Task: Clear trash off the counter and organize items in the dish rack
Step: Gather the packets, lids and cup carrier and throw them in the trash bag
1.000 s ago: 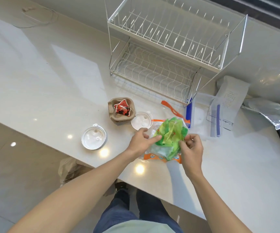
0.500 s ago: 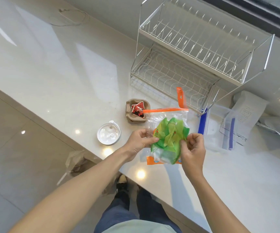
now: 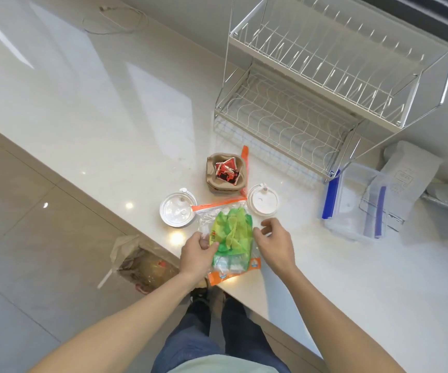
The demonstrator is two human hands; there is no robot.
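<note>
A clear zip bag (image 3: 231,238) with orange trim and crumpled green plastic inside sits at the counter's front edge. My left hand (image 3: 197,254) pinches its left side. Just off the bag's right side hovers my right hand (image 3: 275,244), fingers apart and holding nothing. A brown paper cup holder (image 3: 224,172) with a red sachet stands behind the bag. Two round white lids (image 3: 175,212) (image 3: 262,201) lie on either side of the bag's top. The two-tier wire dish rack (image 3: 325,87) stands empty at the back.
Clear containers with blue strips (image 3: 352,205) and a white paper bag (image 3: 408,179) lie right of the rack. A brown paper bag with trash (image 3: 139,262) stands on the floor below the counter edge. A thin cable (image 3: 115,20) lies far back on the left.
The bag has come down from being held upright to the counter edge. My right hand has let go of it and opened. The view has shifted left.
</note>
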